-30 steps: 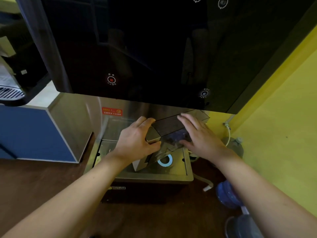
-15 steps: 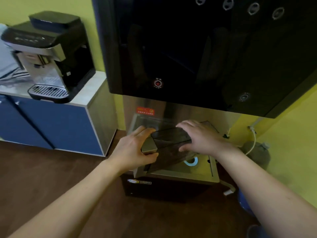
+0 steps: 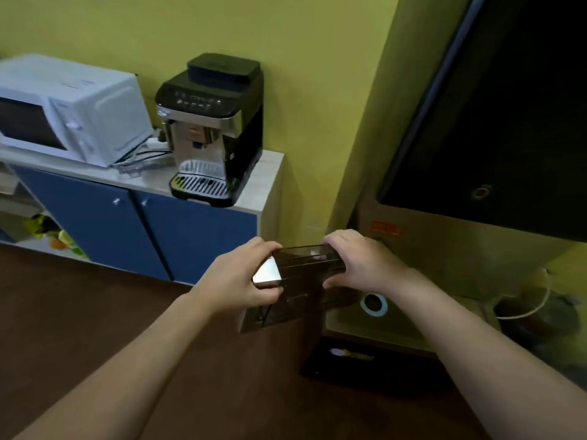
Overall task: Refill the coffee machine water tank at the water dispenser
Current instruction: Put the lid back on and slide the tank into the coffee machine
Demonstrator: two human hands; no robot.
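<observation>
The tank [image 3: 305,281] is being gripped by both hands, left [image 3: 238,281] and right [image 3: 362,262], left of the dispenser [image 3: 476,122].

Counts: 1 water tank [image 3: 305,281], 2 hands, 1 coffee machine [image 3: 212,128], 1 microwave [image 3: 70,109] left of it, 1 water dispenser [image 3: 476,138].

Pale worktop [image 3: 268,173] over blue cabinet doors [image 3: 190,236]: white microwave [image 3: 73,109] at left, black-and-silver coffee machine [image 3: 212,128] near right end, cables [image 3: 143,157] between them. Dark wood floor [image 3: 95,312] carries cabinet and water dispenser [image 3: 460,249].
</observation>
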